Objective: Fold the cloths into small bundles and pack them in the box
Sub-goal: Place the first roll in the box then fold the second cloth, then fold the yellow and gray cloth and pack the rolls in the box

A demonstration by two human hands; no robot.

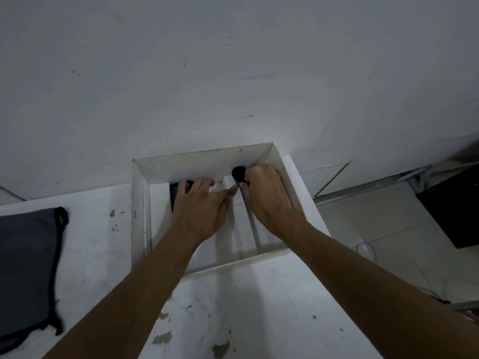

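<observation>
A white open box (138, 203) with inner dividers stands on the white table against the wall. Both my hands reach into it. My left hand (199, 203) lies with fingers spread over a black cloth bundle (175, 195) in the left compartment. My right hand (267, 193) grips another black bundle (238, 173) at the far end of the right compartment; most of that bundle is hidden under the hand. A dark grey cloth (28, 270) lies flat on the table at the left edge.
The white table (233, 307) has chipped paint and ends at the right beside the box. Beyond that edge lie a tiled floor (388, 229), a metal frame, a thin cable and a black object (453, 213). The grey wall stands right behind the box.
</observation>
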